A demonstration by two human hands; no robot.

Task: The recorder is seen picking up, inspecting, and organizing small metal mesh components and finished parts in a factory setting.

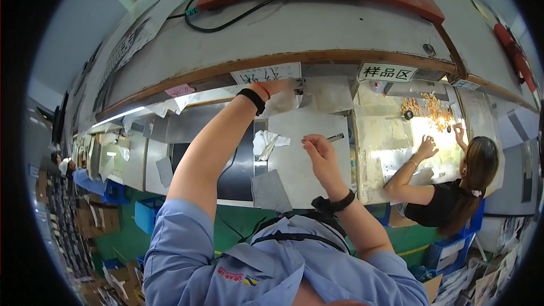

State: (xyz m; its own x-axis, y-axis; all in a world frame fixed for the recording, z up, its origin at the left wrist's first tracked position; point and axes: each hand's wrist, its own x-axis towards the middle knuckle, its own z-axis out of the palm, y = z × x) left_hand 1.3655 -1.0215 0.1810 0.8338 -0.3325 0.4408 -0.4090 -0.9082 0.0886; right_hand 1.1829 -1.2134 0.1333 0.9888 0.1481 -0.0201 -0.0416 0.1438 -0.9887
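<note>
Two bare hands are well apart near the middle of the frame. The left hand (276, 86) reaches to the upper centre, at the shelf's wooden edge (323, 56), fingertips beside a small dark metal fitting (300, 85); whether it grips anything cannot be told. The right hand (322, 158), right of centre, is half-curled above the worktable (306, 187), nothing visible in it. Near it lie a slim dark tool (336, 136) and, to the left, a crumpled white wipe (269, 144). Raising the left wrist carelessly could knock the overhanging edge; a sideways sweep by the right hand could push the tool away.
</note>
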